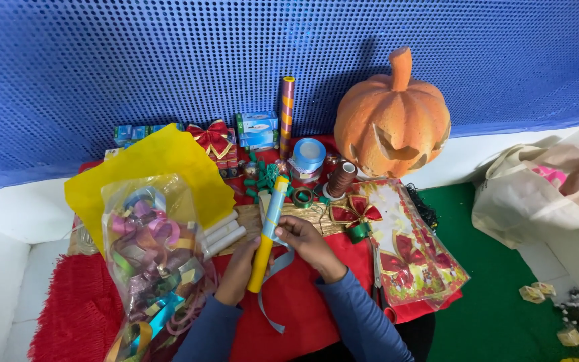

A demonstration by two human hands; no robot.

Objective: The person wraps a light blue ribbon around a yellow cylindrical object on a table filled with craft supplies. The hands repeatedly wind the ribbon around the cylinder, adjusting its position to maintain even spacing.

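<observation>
Hands, two (pixel 239 268) (pixel 306 243), grip one yellow roll (pixel 267 234); one pumpkin (pixel 392 117) behind.

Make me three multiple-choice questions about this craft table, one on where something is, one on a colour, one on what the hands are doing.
1. Where does the carved pumpkin stand?
A. at the back right, against the blue wall
B. at the front left
C. inside the cloth bag

2. What colour is the ribbon at the yellow roll?
A. red
B. light blue
C. black

3. What holds the roll?
A. only the left hand
B. nothing, it lies on the table
C. both the left hand and the right hand

Answers: 1 A, the pumpkin sits by the perforated blue wall behind the clutter. 2 B, a pale blue strip wraps the roll and trails below it. 3 C, the fingers of both hands close on the roll, one on each side.
</observation>
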